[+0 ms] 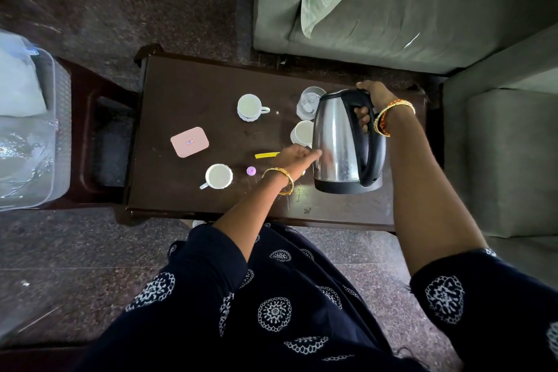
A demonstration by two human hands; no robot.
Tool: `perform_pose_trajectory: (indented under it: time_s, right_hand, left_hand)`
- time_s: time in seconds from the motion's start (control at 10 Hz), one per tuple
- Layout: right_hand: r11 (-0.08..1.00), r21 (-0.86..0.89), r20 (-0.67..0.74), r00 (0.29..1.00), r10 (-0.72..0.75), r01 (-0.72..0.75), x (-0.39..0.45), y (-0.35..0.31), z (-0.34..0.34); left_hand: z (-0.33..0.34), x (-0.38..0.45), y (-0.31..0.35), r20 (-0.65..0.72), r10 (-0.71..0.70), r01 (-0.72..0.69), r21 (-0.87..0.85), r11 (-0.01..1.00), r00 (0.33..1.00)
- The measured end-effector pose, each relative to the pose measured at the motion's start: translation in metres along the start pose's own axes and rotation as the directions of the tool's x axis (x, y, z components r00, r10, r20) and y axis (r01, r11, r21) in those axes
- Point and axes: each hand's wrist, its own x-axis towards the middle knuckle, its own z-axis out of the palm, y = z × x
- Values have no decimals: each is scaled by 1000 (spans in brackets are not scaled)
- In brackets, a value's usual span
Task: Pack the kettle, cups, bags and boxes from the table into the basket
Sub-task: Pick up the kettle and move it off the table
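You've got 1 kettle point(338, 136), 3 white cups, 1 glass point(308, 101), 1 pink box point(189, 142) & 1 yellow packet point(267, 155) on the dark brown tabletop point(196, 84).

Your right hand point(370, 103) is curled round the kettle's black handle & holds it up, tilted, over the right side of the tabletop. Your left hand point(297, 157) has straight fingers touching the kettle's shiny metal side.

Cup one point(250, 106) sits in the middle at the back. Cup two point(218, 177) is near the front edge. Cup three point(303, 132) is partly hid behind the kettle, just beside the glass.

There's bare room at the left & back of the tabletop.

The see-thru plastic basket point(45, 145) is off the left edge, on a dark chair point(99, 130). A tiny purple round thing point(251, 171) lies next to cup two.
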Motion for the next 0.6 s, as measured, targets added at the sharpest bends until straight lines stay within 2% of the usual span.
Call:
perform_pose_trajectory:
  time_s: [0.1, 0.3, 0.4, 0.6]
  right_hand:
    - [1000, -18, 6, 1000, 16, -16, -10, -2, 2]
    - [999, 48, 46, 999, -7, 4, -10, 1, 2]
    - [1000, -5, 45, 999, 11, -11, -4, 1, 0]
    - [1000, 2, 76, 997, 14, -14, 4, 6, -2]
  left_hand:
    - [12, 0, 0, 69, 11, -9, -31, 999, 998]
    - [18, -2, -5, 65, 37, -37, 6, 999, 997]
    - [17, -1, -4, 71, 44, -46, 22, 999, 996]
    - [16, -3, 1, 93, 40, -43, 25, 999, 995]
